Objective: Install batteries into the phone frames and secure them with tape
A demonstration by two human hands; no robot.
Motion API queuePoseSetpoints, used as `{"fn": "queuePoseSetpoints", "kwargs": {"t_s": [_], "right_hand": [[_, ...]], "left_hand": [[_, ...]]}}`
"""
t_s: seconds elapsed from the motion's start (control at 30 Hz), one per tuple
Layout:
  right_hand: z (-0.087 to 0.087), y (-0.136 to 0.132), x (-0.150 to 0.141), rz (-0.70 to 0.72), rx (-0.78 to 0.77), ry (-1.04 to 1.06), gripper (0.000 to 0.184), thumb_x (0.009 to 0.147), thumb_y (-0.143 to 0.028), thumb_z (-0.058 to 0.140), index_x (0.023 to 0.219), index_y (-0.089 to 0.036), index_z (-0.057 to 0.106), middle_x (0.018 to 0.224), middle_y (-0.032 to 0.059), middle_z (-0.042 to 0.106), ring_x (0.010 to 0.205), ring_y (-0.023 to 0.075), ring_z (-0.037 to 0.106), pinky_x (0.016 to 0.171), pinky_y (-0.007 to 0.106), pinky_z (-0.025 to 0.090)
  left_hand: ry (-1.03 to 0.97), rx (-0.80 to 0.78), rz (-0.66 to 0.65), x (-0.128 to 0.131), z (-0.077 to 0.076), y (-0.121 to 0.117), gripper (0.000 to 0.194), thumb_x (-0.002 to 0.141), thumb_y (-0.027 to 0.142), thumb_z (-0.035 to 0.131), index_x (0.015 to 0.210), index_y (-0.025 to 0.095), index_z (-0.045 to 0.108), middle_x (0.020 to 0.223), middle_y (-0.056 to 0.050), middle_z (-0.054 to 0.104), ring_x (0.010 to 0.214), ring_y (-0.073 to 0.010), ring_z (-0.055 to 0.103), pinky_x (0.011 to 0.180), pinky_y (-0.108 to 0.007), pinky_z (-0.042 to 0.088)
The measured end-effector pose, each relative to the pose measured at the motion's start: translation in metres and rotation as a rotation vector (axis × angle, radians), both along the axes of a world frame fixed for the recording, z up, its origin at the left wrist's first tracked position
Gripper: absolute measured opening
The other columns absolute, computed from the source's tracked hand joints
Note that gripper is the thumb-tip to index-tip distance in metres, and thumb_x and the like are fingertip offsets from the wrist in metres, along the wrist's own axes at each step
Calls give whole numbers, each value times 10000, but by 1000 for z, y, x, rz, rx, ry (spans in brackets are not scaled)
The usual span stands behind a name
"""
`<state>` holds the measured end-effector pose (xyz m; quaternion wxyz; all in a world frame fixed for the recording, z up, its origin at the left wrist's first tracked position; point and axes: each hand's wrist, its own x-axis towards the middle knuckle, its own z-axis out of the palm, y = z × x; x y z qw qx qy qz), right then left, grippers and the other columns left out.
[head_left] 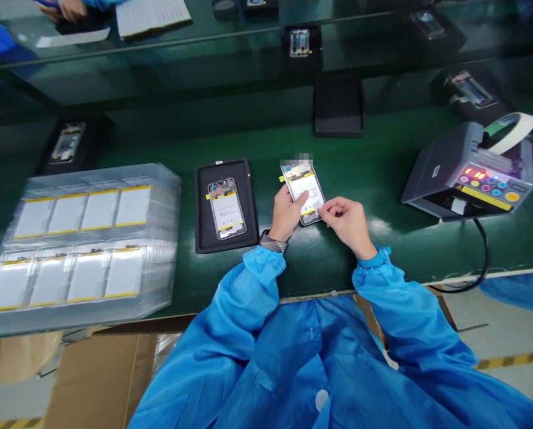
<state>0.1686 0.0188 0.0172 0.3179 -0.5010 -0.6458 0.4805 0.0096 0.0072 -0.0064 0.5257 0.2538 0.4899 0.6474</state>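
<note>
My left hand [286, 213] grips an opened phone [306, 189], its thumb lying over the white battery [310, 193] inside. The phone is tilted, with yellow strips at the battery's ends and a yellow tab at its upper left. Beside the phone's lower right edge, my right hand [347, 224] is closed in a pinch. Whatever lies between those fingertips is too small to make out. To the left, a second opened phone [227, 210] with a white battery rests in a black tray [203, 229].
At left stands a stack of clear plastic trays [161, 250] with white batteries in rows. A tape dispenser [445, 170] with a lit display and a tape roll [512, 136] is at right. Farther back lie a black tray [338, 107] and several phones in trays. A co-worker's hand [72, 9] shows top left.
</note>
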Motion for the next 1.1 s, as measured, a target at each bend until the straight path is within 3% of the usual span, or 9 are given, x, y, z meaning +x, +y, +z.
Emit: {"fn": "queuePoseSetpoints", "kwargs": {"t_s": [0.2, 0.33, 0.4, 0.47, 0.57, 0.7, 0.97, 1.1], "right_hand": [[-7, 3, 1, 6, 41, -108, 345, 773, -487, 769, 787, -181, 609, 532, -49, 510, 496, 104, 400, 513, 246, 299], [-9, 8, 5, -40, 94, -127, 446, 702, -472, 841, 951, -193, 599, 650, -55, 556, 526, 102, 441, 513, 231, 339], [-7, 11, 6, 16, 57, -75, 545, 680, -463, 857, 1072, -192, 593, 819, -14, 645, 549, 96, 492, 511, 226, 386], [-3, 14, 6, 159, -62, -9, 550, 714, -472, 836, 1106, -182, 584, 900, 23, 691, 557, 99, 543, 486, 220, 412], [4, 21, 5, 359, -273, 43, 467, 781, -483, 797, 1034, -155, 581, 767, 35, 709, 519, 116, 592, 426, 200, 401], [13, 34, 1, 442, -408, 76, 481, 774, -479, 840, 1007, -129, 606, 754, 85, 748, 537, 142, 669, 438, 188, 455], [15, 46, -6, 418, -456, 140, 514, 821, -628, 783, 854, -138, 630, 773, 124, 765, 589, 190, 736, 484, 214, 545], [7, 42, -10, 362, -434, 165, 534, 774, -636, 814, 827, -145, 610, 735, 110, 754, 562, 181, 722, 428, 190, 497]], "left_hand": [[-23, -17, -4, 0, -1, 1, 437, 753, 251, 855, 1114, 141, 633, 1200, -142, 749, 1088, -294, 721, 968, -441, 569], [-34, -19, -21, 0, 0, 0, 445, 739, 248, 854, 1113, 138, 639, 1200, -150, 748, 1089, -301, 720, 967, -454, 569], [-39, -11, -34, -1, 1, -1, 465, 733, 271, 857, 1124, 134, 645, 1199, -151, 747, 1070, -300, 724, 955, -453, 572], [-47, 2, -47, -2, 3, -2, 491, 729, 304, 858, 1135, 125, 648, 1189, -154, 749, 1035, -294, 731, 936, -449, 578], [-49, 22, -62, -4, 6, -2, 529, 710, 342, 871, 1136, 117, 651, 1184, -158, 749, 1013, -291, 733, 926, -444, 581], [-38, 45, -60, -7, 10, -1, 559, 677, 352, 901, 1128, 126, 659, 1188, -156, 749, 1061, -301, 722, 955, -440, 566], [-65, 59, -43, -9, 8, 0, 569, 667, 339, 901, 1136, 129, 657, 1172, -155, 756, 1035, -299, 733, 955, -446, 563], [-51, 33, -20, -10, 6, 0, 544, 670, 330, 899, 1116, 131, 660, 1163, -151, 760, 1031, -299, 734, 960, -449, 557]]}}
